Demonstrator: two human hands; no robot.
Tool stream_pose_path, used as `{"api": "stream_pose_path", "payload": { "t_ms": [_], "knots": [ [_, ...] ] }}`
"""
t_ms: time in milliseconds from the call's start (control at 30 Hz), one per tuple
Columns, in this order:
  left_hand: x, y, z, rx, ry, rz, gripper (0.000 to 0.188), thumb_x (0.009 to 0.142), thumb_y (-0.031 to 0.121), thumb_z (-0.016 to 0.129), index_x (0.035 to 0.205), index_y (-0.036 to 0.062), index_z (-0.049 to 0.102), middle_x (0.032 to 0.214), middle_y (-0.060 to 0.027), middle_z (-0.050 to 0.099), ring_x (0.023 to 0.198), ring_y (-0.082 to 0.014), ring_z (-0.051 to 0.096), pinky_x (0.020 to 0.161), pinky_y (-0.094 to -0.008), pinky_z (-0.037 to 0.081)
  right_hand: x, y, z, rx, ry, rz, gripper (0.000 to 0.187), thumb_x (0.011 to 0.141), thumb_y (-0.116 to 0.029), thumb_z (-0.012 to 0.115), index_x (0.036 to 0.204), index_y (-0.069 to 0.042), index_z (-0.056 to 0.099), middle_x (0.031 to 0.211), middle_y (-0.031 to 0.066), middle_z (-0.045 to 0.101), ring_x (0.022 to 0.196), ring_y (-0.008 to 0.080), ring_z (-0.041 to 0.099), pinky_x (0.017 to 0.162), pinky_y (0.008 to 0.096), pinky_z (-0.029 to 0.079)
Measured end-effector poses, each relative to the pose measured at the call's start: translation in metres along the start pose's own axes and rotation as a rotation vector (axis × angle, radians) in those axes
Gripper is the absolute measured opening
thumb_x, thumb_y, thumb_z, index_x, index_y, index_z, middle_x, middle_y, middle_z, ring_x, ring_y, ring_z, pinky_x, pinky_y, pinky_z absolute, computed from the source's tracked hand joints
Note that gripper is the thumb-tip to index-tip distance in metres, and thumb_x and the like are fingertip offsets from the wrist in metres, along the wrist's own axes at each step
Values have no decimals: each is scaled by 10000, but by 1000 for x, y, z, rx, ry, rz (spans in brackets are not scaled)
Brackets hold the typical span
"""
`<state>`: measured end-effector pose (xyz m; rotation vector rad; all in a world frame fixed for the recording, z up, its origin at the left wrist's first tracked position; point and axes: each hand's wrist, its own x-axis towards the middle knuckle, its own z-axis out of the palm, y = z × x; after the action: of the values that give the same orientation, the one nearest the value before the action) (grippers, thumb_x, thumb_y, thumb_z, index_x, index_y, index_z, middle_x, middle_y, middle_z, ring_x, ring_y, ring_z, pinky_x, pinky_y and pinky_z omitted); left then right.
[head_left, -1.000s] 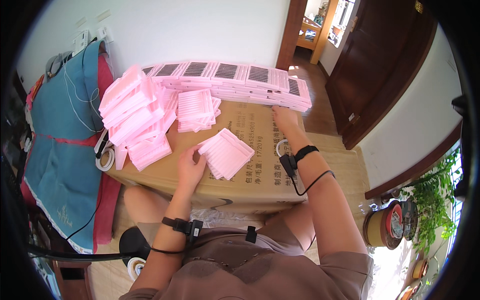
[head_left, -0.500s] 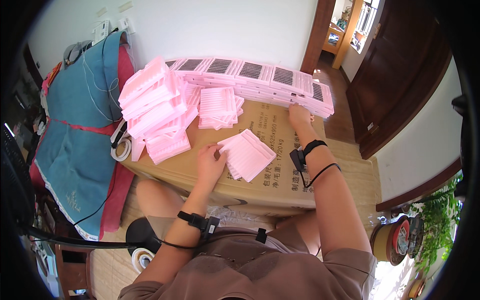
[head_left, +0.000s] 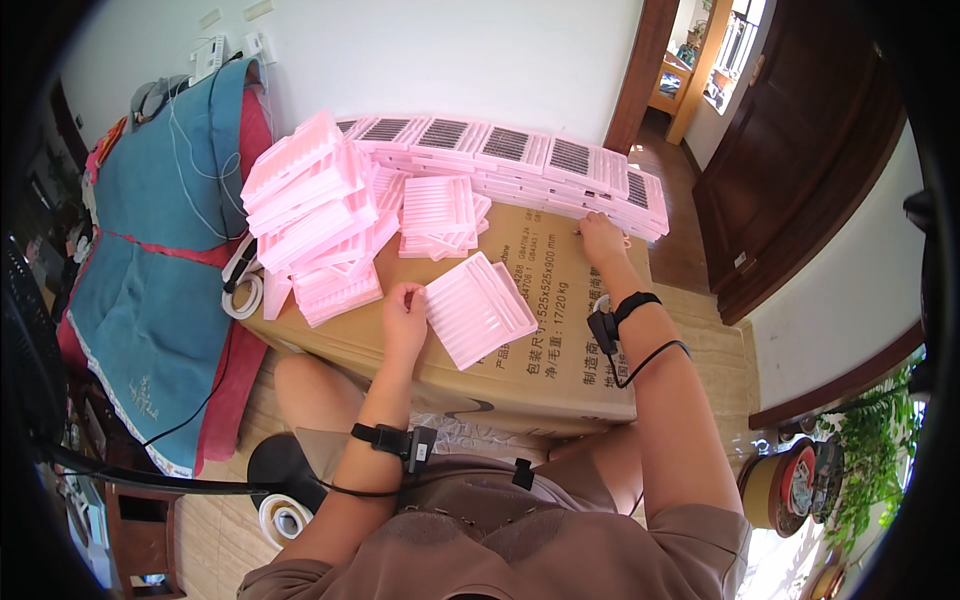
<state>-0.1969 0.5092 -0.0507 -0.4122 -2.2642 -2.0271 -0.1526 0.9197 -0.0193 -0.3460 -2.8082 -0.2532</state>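
Note:
My left hand [head_left: 404, 312] pinches the left corner of a pink ribbed plastic tray [head_left: 470, 318], which is tilted a little above the cardboard box. Another pink tray [head_left: 516, 284] lies partly beneath it. My right hand [head_left: 602, 238] is by the front edge of the stacked trays [head_left: 615, 213] on the right, fingers drawn together. Something small and dark shows at its fingertips, too small to name. Dark strips fill the tops of these back stacks.
A large printed cardboard box [head_left: 560, 360] serves as the work surface. A tall, uneven heap of pink trays [head_left: 315, 215] stands at its left, with a lower pile [head_left: 437, 208] beside it. A blue-covered piece of furniture [head_left: 150, 320] is at far left, a dark door [head_left: 790, 150] at right.
My left hand has shifted slightly left and up, and the upper tray has turned and come apart from the one beneath. My right hand has barely moved.

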Motion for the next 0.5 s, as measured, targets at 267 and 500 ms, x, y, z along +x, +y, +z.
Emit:
{"api": "stream_pose_path", "payload": {
  "t_ms": [267,500],
  "knots": [
    [16,2,-17,-248,60,-230,80,1003,123,626,978,54,660,800,34,581,676,-70,513,600,-243,437,-4,-23,-44,434,442,179,180,1005,-174,527,1101,-68,637,1046,137,682,1030,367,652,859,484,528],
    [15,22,-19,-393,-31,-375,132,1010,161,639,978,34,656,786,20,596,616,-58,509,516,-224,387,-38,2,-71,397,167,440,274,941,-312,674,1074,-75,632,1048,155,704,968,372,671,804,494,526]
  ]
}}
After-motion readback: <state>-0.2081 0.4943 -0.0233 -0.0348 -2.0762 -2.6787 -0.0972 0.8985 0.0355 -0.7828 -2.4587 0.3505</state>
